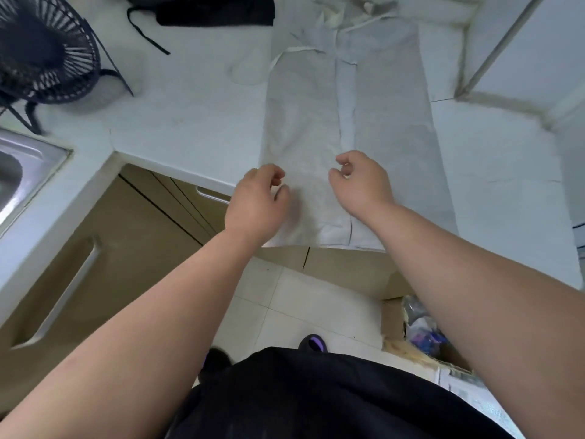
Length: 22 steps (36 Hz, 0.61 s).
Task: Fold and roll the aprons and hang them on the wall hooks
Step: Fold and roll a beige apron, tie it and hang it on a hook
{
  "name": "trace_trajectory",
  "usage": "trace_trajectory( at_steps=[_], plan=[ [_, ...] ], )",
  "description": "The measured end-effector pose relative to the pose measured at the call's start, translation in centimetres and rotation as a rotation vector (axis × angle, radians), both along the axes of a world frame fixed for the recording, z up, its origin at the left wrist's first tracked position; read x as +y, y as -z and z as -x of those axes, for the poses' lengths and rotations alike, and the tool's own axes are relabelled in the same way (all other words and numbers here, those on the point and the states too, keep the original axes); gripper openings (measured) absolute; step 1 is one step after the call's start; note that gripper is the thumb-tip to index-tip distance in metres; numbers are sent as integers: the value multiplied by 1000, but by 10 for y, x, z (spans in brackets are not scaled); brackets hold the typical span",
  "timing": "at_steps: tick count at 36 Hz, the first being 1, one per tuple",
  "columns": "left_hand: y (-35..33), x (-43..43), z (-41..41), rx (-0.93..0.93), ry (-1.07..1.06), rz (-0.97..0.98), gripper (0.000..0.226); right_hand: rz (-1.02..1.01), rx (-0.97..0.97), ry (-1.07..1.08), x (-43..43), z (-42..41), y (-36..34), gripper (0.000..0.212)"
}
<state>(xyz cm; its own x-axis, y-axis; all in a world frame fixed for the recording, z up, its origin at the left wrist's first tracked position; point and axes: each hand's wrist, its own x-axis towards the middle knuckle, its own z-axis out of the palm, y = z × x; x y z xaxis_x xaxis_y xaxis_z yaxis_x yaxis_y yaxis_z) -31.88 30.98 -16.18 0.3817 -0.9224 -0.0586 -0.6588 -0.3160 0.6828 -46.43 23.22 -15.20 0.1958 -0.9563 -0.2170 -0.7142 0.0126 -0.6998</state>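
Note:
A white apron (380, 128) lies flat on the white counter (190, 115), both long sides folded in to meet at a centre seam, its ties bunched at the far end. Its near hem hangs a little over the counter edge. My left hand (258, 201) hovers over the apron's near left part with fingers loosely curled and nothing in them. My right hand (361, 182) is just over the centre seam, fingers also loosely curled and empty. A black apron (215, 9) lies crumpled at the far edge, one strap trailing. No wall hooks are in view.
A black wire fan (44, 52) stands at the far left of the counter. A steel sink (19, 172) is set in at the left. Brown cabinet doors (126, 236) run below. A cardboard box with bags (421, 334) sits on the tiled floor at the right.

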Motion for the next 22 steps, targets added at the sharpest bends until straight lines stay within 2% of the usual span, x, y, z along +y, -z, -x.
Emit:
trace_trajectory(
  at_steps=[4, 7, 11, 14, 16, 18, 22],
  plan=[
    [2, -19, 37, -159, 179, -103, 34, -41, 244, 8, -4, 36, 0, 32],
    [5, -29, 57, -194, 179, -212, 34, -110, 338, -33, -4, 51, 10, 29],
    [11, -41, 79, -297, 154, -281, 37, -124, 381, -108, -5, 56, 14, 40],
    [13, -46, 88, -282, 66, -314, 42, -120, 410, -185, -5, 56, 12, 30],
    [13, -49, 90, -300, 41, -357, 48, -135, 409, -201, -6, 57, 10, 36],
    [13, -53, 90, -314, 34, -393, 51, -163, 387, -226, -7, 60, 9, 32],
    [10, -59, 92, -336, 60, -457, 42, -171, 343, -264, -7, 64, 7, 34]
  ],
)
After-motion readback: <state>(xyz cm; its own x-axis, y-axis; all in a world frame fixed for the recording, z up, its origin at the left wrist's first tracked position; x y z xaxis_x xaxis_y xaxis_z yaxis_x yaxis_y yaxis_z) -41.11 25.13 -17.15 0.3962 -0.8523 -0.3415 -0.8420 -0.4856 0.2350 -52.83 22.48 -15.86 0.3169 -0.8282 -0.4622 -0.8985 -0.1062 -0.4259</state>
